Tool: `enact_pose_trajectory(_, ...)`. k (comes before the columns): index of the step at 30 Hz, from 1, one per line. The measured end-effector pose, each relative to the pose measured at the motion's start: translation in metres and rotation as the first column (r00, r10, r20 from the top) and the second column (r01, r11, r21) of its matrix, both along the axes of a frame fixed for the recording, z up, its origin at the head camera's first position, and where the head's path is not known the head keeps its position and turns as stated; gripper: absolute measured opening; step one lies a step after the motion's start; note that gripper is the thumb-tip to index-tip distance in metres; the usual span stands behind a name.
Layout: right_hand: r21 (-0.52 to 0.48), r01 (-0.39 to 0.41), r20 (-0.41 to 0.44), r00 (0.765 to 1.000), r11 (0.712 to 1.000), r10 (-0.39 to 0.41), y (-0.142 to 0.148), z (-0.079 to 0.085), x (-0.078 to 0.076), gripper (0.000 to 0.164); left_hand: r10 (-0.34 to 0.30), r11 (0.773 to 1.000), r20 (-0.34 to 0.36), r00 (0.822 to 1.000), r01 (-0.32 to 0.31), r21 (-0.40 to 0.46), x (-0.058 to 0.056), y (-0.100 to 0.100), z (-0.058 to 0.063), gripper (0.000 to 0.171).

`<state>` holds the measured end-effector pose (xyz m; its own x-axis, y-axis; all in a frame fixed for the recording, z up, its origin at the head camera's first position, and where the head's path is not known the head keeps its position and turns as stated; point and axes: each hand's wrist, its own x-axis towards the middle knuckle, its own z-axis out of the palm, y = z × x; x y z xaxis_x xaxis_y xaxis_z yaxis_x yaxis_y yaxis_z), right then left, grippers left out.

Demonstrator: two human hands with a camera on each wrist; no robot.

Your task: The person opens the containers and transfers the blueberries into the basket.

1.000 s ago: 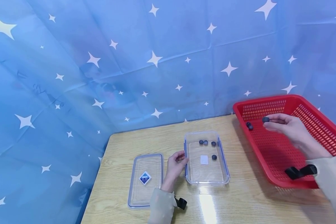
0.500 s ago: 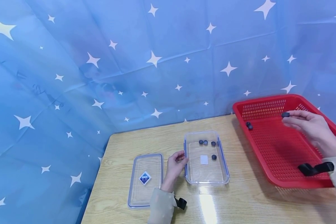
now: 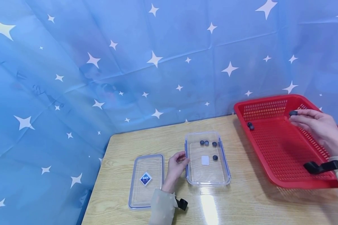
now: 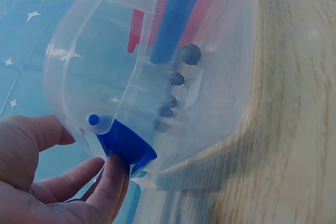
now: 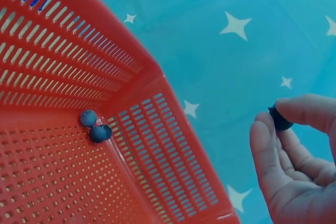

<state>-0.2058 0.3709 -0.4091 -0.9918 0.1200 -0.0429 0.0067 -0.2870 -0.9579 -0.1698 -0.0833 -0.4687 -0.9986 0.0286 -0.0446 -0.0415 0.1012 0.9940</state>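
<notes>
Right hand [image 3: 319, 126] pinches berry [image 3: 293, 113] near basket [image 3: 281, 159]; left hand [image 3: 176, 166] touches edge of box [image 3: 208, 183], grip undetermined. Apparent transfer; next, gentle release.

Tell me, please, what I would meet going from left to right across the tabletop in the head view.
Clear lid with a blue rim → left hand → clear container → red basket. I left out the right hand, since it overlaps the basket.
</notes>
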Motion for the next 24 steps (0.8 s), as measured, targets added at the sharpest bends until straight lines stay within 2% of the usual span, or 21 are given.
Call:
enact_pose_trajectory(7, 0.059, -0.009, 0.058, 0.998, 0.998, 0.006, 0.001, -0.004, 0.0, 0.01, -0.005, 1.0, -0.001, 1.0, 0.005, 0.006, 0.0, 0.0, 0.0, 0.034)
enact_pose_trajectory(15, 0.144, -0.046, 0.05, 0.998, 0.989, 0.039, 0.0, -0.012, -0.002, 0.012, -0.011, 1.0, -0.002, 1.0, 0.011, 0.011, 0.0, 0.0, -0.001, 0.034)
enact_pose_trajectory(24, 0.054, -0.073, 0.016, 0.997, 0.996, 0.072, -0.002, -0.015, -0.003, 0.011, -0.011, 1.0, -0.007, 1.0, 0.011, 0.012, -0.001, 0.0, -0.001, 0.034)
